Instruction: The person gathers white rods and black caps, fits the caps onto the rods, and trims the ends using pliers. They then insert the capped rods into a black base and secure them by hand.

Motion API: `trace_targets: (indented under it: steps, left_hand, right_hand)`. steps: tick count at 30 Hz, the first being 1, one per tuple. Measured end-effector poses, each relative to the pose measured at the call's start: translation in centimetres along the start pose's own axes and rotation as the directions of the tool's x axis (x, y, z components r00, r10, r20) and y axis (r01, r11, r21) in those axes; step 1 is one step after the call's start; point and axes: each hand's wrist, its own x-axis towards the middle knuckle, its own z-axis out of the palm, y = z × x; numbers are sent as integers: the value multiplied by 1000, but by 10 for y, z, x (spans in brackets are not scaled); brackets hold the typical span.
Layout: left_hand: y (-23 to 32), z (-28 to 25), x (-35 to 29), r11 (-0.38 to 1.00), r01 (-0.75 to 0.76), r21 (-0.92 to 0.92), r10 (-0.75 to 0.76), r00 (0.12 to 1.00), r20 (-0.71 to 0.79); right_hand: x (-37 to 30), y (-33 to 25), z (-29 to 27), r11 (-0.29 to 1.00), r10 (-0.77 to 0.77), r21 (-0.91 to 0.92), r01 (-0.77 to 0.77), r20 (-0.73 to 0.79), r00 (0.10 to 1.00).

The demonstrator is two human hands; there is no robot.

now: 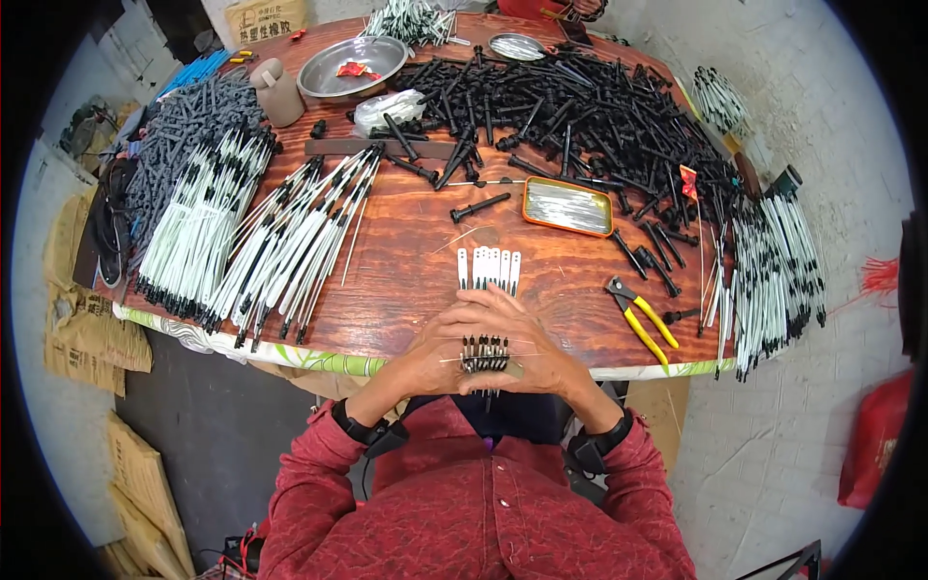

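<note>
Left hand (425,338) and right hand (543,360) come together, fingers curled and meeting, both closed around a row of slim white-and-black flat strips (491,263). White tips with dark holes project beyond the fingers, away from the body; dark ends show in the gap between the palms. Exact finger contacts are hidden. Beneath lies the reddish-brown wooden worktop (406,266). To the right hand's right are yellow-handled pliers (646,324), jaws pointing away from the body. Beyond the strips sits an orange-rimmed rectangular tin (568,232) of thin silvery pieces; behind it spreads a heap of black plastic rods (580,106).
</note>
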Motion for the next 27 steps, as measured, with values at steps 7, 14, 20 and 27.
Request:
trace_targets:
  steps: [7, 14, 20, 27]
  left_hand:
    - [15, -4, 13, 992, -108, -71, 89, 968, -236]
    - [18, -11, 16, 983, -182, 21, 182, 959, -218]
    - [16, -8, 15, 990, -138, -25, 129, 968, -214]
    - [6, -2, 8, 985, -172, 6, 167, 950, -262]
  right_hand:
    - [-23, -7, -36, 991, 123, -51, -121, 46, 991]
    - [7, 21, -63, 651, 299, 740, -171, -43, 953]
    - [42, 46, -34, 445, 324, 836, -320, 183, 928]
    - [42, 50, -29, 309, 335, 913, -267, 159, 929]
